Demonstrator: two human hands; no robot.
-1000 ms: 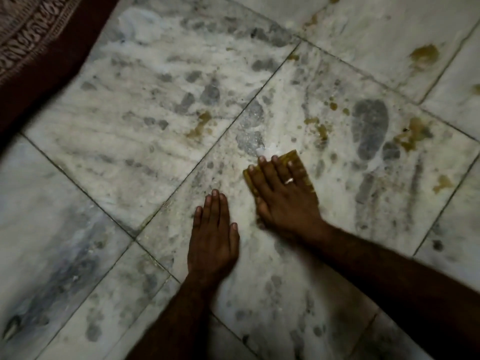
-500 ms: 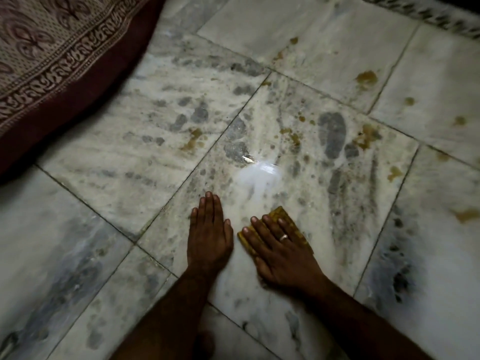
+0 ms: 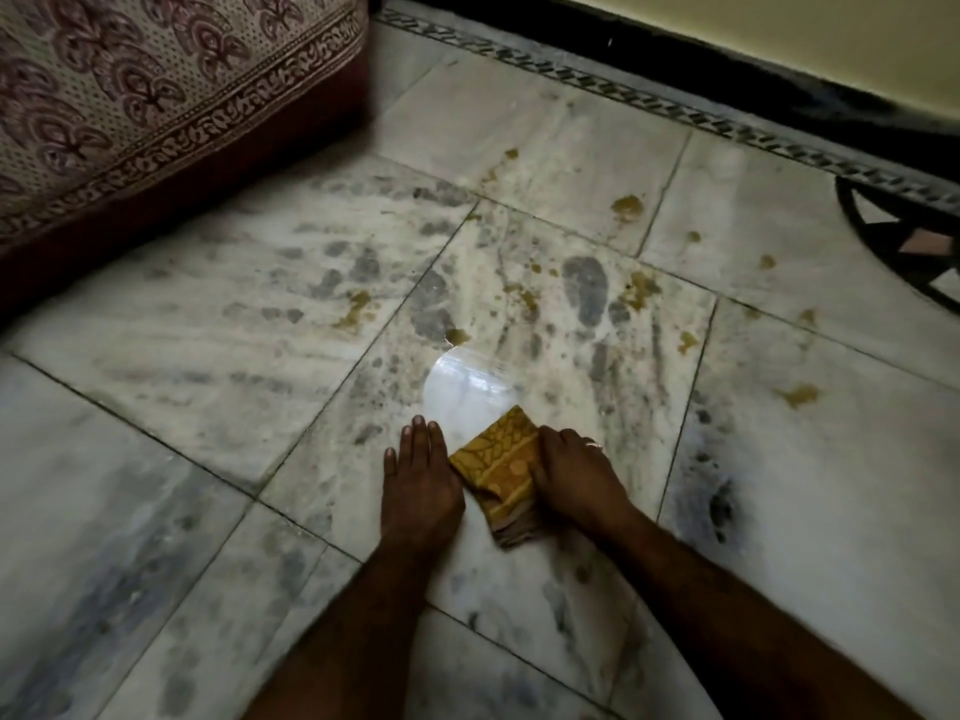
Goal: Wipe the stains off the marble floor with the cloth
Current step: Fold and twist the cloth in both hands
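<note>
A folded yellow patterned cloth [image 3: 498, 465] lies on the white marble floor [image 3: 218, 356] in the lower middle. My right hand [image 3: 576, 475] grips its right edge, a ring on one finger. My left hand [image 3: 418, 485] rests flat on the floor, fingers together, just left of the cloth. Several yellow-brown stains dot the tiles beyond: one [image 3: 458, 336] just past a bright glare patch [image 3: 467, 389], another [image 3: 356, 309] to the left, others [image 3: 641, 291] farther right and back.
A mattress with a printed cover and dark red side [image 3: 171, 122] fills the upper left. A patterned floor border [image 3: 649, 90] and dark skirting run below the wall at the top. A round black inlay [image 3: 904, 241] sits at the right edge.
My right hand drew the cloth back toward me and shifted from pressing flat on top to gripping its right edge. The view tilted up, showing more floor and the wall.
</note>
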